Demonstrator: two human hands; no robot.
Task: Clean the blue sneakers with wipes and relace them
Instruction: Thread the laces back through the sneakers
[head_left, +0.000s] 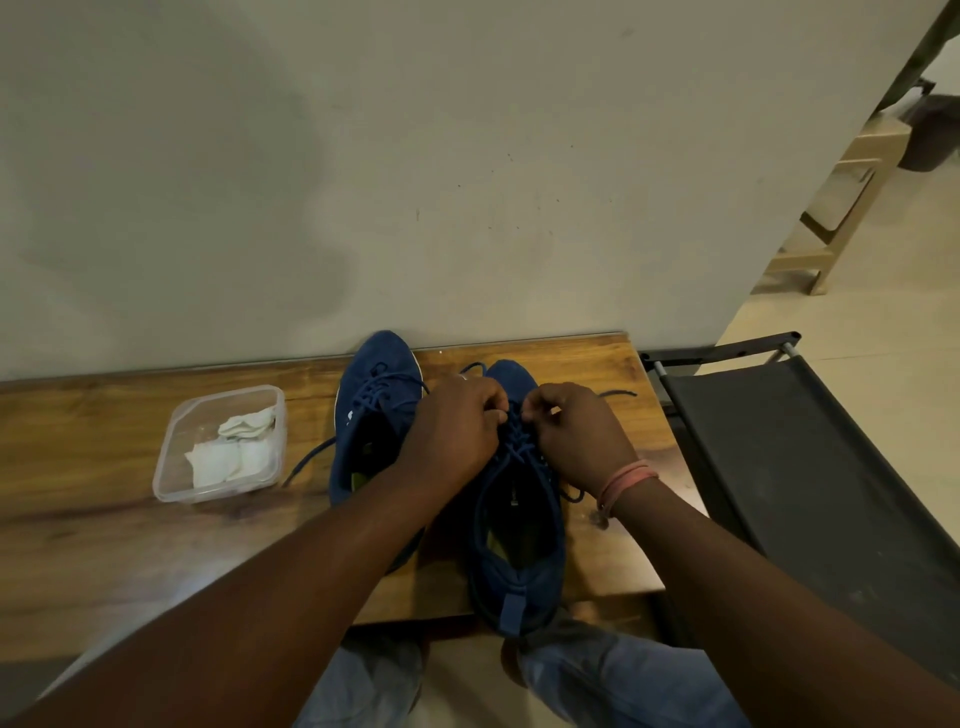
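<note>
Two blue sneakers stand side by side on the wooden table (104, 530), toes toward the wall. The left sneaker (371, 410) is laced, and one lace end trails off to its left. The right sneaker (519, 540) has its heel at the table's front edge. Both my hands work over its lace rows. My left hand (457, 431) pinches the blue lace (514, 441) near the top eyelets. My right hand (576, 436) pinches the same lace from the other side. A loose lace end (618, 394) lies beyond my right hand.
A clear plastic tub (174, 441) holding crumpled white wipes (234, 452) sits left of the sneakers. The wall runs along the table's far edge. A dark folding chair (810, 467) stands close to the table's right end. My knees are under the front edge.
</note>
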